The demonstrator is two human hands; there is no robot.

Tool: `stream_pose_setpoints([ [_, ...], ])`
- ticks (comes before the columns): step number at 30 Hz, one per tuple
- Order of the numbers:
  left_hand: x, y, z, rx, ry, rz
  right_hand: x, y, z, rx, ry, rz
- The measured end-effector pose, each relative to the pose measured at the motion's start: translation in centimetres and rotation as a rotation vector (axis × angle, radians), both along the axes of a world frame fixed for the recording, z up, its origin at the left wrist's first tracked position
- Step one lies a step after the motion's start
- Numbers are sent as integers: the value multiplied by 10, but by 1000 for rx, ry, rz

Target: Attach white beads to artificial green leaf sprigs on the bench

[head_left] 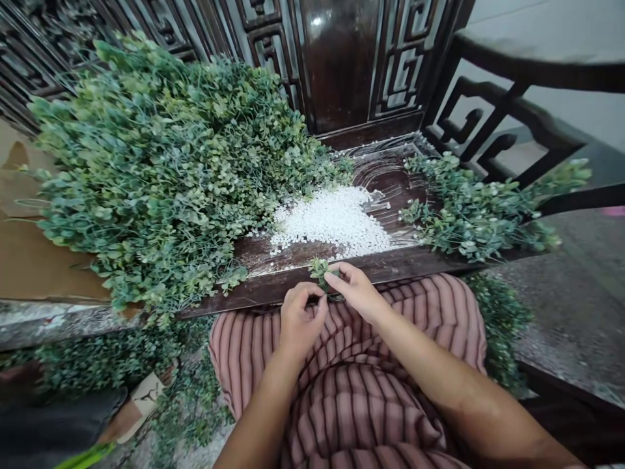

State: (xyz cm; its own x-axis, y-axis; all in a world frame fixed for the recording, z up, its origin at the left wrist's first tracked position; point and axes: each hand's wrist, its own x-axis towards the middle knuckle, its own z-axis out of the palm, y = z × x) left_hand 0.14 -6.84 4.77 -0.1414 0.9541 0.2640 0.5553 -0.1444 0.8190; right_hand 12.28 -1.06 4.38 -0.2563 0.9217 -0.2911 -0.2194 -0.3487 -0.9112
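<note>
A small green leafy sprig (318, 267), apparently artificial, is between the thumb and fingers of my right hand (360, 291), above the front edge of the bench. My left hand (301, 316) is closed in a pinch just below the sprig, thumb against forefinger; whatever is at its fingertips is too small to make out. Straight ahead, a heap of small white beads (336, 218) lies spread on the dark wooden bench (288, 286). A large pile of leafy sprigs (180, 156) rises to the left of the beads, and a smaller bunch of sprigs (481, 208) lies to the right.
A carved wooden backrest (342, 65) and armrest (532, 124) border the bench. Brown cardboard (53, 260) is under the pile's left side. More greenery (502, 319) is below the bench. At lower left is another person's dark-clothed leg (58, 423).
</note>
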Motion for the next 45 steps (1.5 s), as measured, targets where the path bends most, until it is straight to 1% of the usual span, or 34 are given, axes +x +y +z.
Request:
stream_pose_setpoints([
  [2,3,-1,0,-5,14,-54,6,-2,1,-33,21,-43],
  [4,4,-2,-1,-33,-4,-87,12,-3,2,-102,78,-85],
  [6,4,-4,-5,-74,-56,-102,17,-3,3,-164,124,-125],
  [8,4,-8,-11,-120,-127,-97,20,-3,2,-181,135,-155],
  [10,3,-11,-16,-175,-191,-78,22,-3,1,-144,107,-161],
  [12,1,-10,-17,-220,-256,-33,23,-5,-2,-86,53,-159],
  [16,3,3,-8,-255,-372,74,22,-10,-4,45,-88,-116],
  [19,11,17,-1,-279,-449,45,23,-14,-3,174,-194,-61],
  [21,18,24,-1,-305,-516,29,24,-17,-2,235,-250,-46],
  [24,28,29,-3,-336,-643,20,27,-20,-4,261,-300,-4],
  [27,34,31,-3,-355,-754,23,29,-22,-11,310,-367,31],
  [29,35,32,-2,-369,-801,44,29,-22,-16,362,-423,7],
  [31,35,32,-2,-391,-821,54,29,-22,-20,393,-450,-47],
  [33,33,32,-2,-418,-823,51,30,-21,-21,409,-440,-77],
  [34,32,32,-2,-432,-823,48,30,-21,-21,410,-419,-65],
  [36,30,31,-3,-448,-832,54,31,-21,-20,371,-348,-6],
  [38,30,30,-4,-450,-855,64,31,-21,-18,270,-259,11],
  [42,35,29,-6,-418,-912,88,26,-22,-14,5,-41,-134],
  [45,40,29,-9,-379,-886,88,20,-20,-12,-152,107,-243],
])
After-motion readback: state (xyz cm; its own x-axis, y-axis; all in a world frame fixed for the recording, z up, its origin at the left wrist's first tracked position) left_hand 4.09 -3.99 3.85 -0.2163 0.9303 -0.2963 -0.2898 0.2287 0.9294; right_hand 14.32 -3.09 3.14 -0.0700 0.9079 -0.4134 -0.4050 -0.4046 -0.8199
